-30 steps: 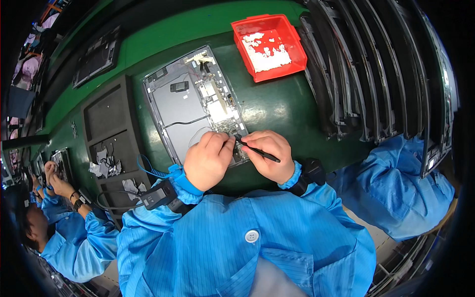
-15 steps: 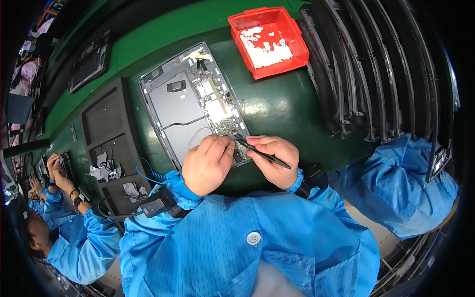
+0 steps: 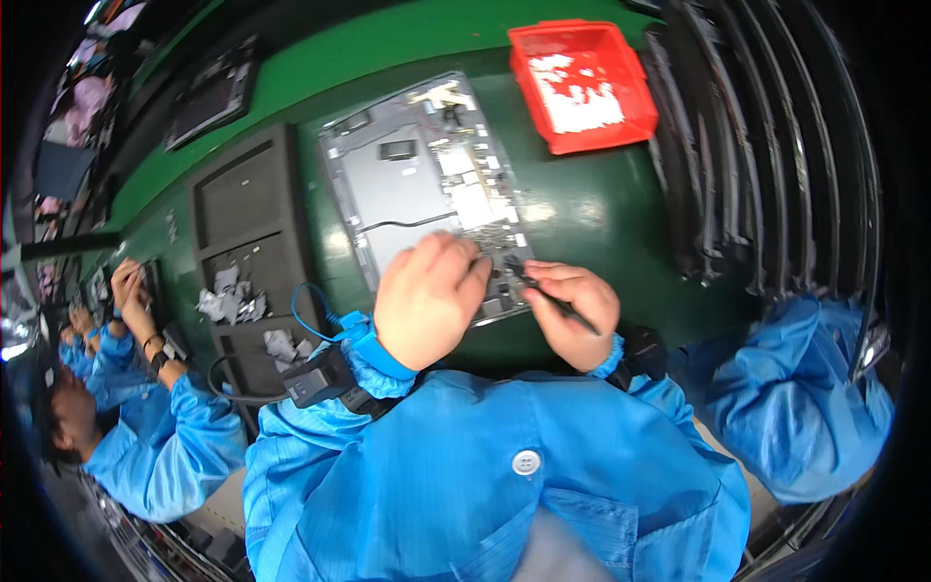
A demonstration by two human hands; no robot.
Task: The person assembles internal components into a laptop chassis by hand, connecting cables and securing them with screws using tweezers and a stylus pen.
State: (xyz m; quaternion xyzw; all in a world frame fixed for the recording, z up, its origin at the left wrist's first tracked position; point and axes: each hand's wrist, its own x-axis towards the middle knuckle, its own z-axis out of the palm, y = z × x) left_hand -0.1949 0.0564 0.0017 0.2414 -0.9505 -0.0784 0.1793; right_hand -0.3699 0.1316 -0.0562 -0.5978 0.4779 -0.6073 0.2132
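An opened grey laptop chassis (image 3: 402,191) lies on the green table in front of me, its circuit board (image 3: 497,236) exposed along the right side. My left hand (image 3: 425,303) rests over the lower part of the chassis, fingers bent and closed; what they pinch, if anything, is hidden. Black tweezers (image 3: 572,313) are gripped in my right hand (image 3: 589,299), their tips pointing at the board's lower right corner. A black cable (image 3: 407,223) crosses the chassis beside my left hand. A blue wrist strap (image 3: 373,344) circles my left wrist.
A red bin (image 3: 630,102) with small white pieces stands at the far right, next to a row of upright dark panels (image 3: 747,145). On the left, a black foam tray (image 3: 296,194) holds crumpled silvery scraps (image 3: 233,298). A co-worker (image 3: 160,427) sits left; another blue sleeve (image 3: 800,398) shows right.
The whole view has shifted, so the table things appear farther right. My left hand's fingers have moved slightly on the board; the tweezers stay in my right hand.
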